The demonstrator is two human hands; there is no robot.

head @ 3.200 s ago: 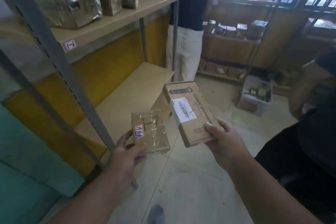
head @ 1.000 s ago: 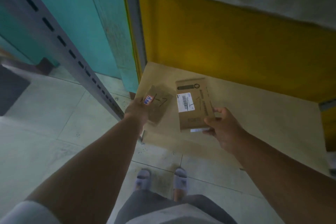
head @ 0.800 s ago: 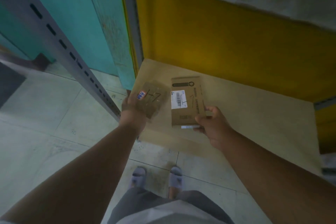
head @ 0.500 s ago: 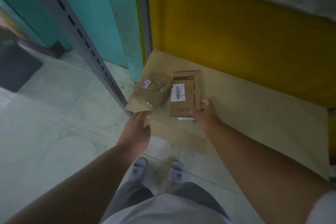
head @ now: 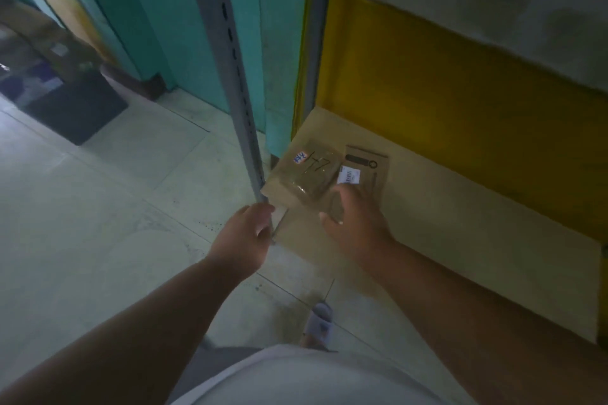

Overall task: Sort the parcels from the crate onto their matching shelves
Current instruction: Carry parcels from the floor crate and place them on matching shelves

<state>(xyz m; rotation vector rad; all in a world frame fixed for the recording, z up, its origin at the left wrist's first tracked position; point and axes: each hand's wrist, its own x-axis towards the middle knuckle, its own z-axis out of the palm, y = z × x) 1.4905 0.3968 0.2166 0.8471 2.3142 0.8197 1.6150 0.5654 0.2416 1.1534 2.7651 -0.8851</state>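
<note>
Two parcels lie side by side on the low wooden shelf (head: 460, 223), at its left end. The taped brown parcel (head: 304, 174) carries a handwritten "1-7" and a small blue-and-white sticker. To its right lies a flat cardboard box (head: 368, 168) with a white barcode label. My right hand (head: 353, 217) hovers over the near end of that box with fingers spread and relaxed; whether it touches the box I cannot tell. My left hand (head: 245, 237) hangs empty in front of the shelf's corner, fingers loosely curled.
A grey perforated rack upright (head: 230, 69) rises just left of the parcels, with a second post (head: 316, 43) behind. Teal and yellow wall panels back the shelf. A dark mat (head: 75, 108) lies on the pale tiled floor at left. My sandalled foot (head: 319, 325) stands below.
Both parcels went from my hands onto the shelf. My left hand has drawn back from the taped parcel, and my right hand has let go of the flat box.
</note>
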